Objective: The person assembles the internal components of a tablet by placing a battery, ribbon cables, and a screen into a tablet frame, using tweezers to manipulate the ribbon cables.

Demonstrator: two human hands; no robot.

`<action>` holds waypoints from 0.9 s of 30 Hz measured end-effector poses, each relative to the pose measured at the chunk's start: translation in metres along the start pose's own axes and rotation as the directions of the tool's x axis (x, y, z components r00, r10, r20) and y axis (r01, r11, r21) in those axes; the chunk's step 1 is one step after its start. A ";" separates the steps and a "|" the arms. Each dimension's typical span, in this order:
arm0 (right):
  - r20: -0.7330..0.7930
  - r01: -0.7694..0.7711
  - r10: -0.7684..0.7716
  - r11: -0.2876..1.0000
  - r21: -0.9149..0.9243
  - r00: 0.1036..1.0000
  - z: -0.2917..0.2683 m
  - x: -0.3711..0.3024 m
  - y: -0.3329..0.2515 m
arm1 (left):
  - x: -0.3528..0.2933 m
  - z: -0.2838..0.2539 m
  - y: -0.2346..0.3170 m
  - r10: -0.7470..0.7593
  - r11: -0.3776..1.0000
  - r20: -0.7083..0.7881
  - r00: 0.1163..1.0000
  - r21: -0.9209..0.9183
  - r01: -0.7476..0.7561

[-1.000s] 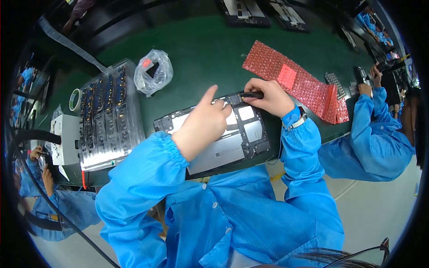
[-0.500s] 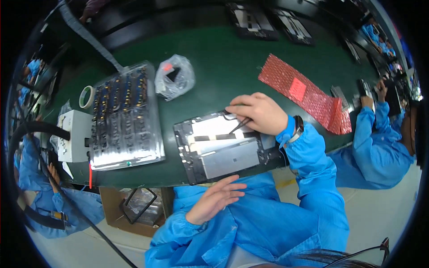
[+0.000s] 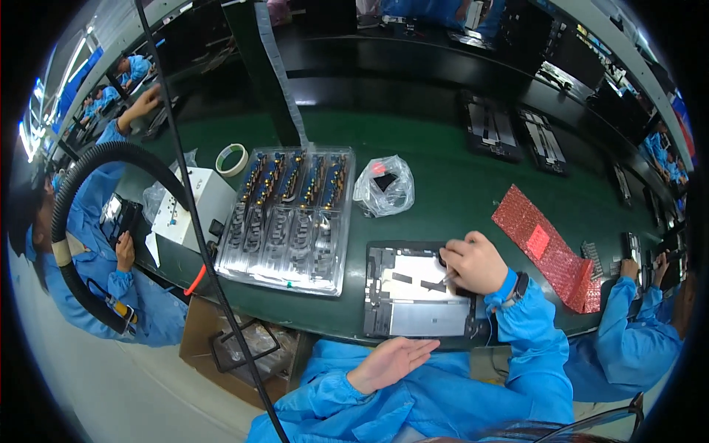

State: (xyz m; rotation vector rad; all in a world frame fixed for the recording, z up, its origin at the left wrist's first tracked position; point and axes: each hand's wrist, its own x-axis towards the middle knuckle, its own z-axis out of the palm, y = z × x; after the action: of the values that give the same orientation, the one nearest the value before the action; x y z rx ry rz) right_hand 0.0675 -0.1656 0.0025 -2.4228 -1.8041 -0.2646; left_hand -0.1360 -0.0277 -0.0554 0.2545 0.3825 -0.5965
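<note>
An opened tablet point(image 3: 421, 319) lies on the green bench with its insides facing up: a black frame, a silver battery and a bright metal plate with dark strips. Over its far right part, my right hand point(image 3: 476, 263) is closed in a pinch around thin dark tweezers point(image 3: 448, 278), tips at the plate. Most of the tweezers is hidden by the fingers. My left hand point(image 3: 391, 364) is open, palm turned up and fingers stretched, just off the bench's front edge below the tablet. It holds nothing.
Left of the tablet sits a clear plastic tray point(image 3: 336, 277) of small parts, with a white box point(image 3: 193, 203) and tape roll point(image 3: 232, 159) beyond. A plastic bag point(image 3: 385, 186) and red bubble wrap point(image 3: 543, 240) lie farther back. Co-workers sit at both sides. A black cable point(image 3: 221, 292) crosses the view.
The view has swung up and left, so the bench appears lower and farther right. My right hand stays at the tablet with the tweezers; my left hand remains open near its front edge.
</note>
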 end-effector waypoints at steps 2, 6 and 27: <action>-0.006 -0.041 0.041 0.998 -0.043 0.999 0.002 -0.005 -0.007 | 0.002 -0.007 -0.003 0.023 0.999 0.001 1.000 -0.035 -0.023; -0.052 -0.046 0.045 0.999 -0.025 0.998 0.001 -0.009 -0.002 | -0.008 0.018 0.004 0.036 0.993 -0.019 0.999 0.116 -0.034; -0.646 0.002 0.550 0.761 0.649 0.529 -0.085 0.007 -0.005 | 0.026 0.142 0.036 0.593 -0.646 0.786 0.175 0.594 -0.481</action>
State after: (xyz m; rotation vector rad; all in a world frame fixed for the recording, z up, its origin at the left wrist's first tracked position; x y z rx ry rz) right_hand 0.0580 -0.1737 0.0873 -1.6360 -0.8338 -0.5773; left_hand -0.0565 -0.0603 0.0662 1.8997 -0.3593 0.8741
